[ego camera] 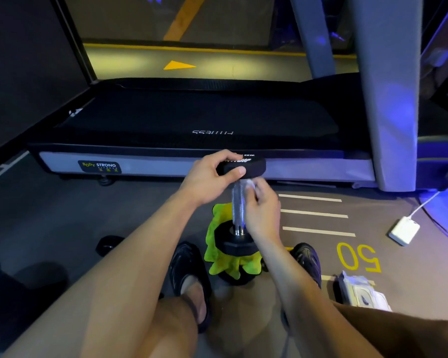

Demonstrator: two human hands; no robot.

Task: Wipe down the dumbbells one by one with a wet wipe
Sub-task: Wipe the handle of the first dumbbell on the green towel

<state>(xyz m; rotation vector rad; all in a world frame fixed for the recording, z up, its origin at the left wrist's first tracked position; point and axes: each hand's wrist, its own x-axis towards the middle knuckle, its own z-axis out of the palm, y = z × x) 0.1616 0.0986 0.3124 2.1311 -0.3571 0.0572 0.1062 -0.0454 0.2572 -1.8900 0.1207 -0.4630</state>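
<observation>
A black dumbbell [237, 210] stands upright on a yellow-green cloth [214, 239] on the floor between my feet. My left hand [207, 177] grips its top black head [251, 166] from the left side. My right hand [263, 208] pinches a white wet wipe [248, 184] against the upper part of the knurled metal handle. The lower head [233, 241] rests on the cloth. Another black dumbbell [109, 244] lies on the floor to the left, partly hidden by my left forearm.
A treadmill [192, 130] lies across the floor just beyond the dumbbell, with a grey upright post [391, 99] at right. A wet wipe pack [362, 293] lies at my right foot. A white box with a cable [404, 229] sits on the floor farther right.
</observation>
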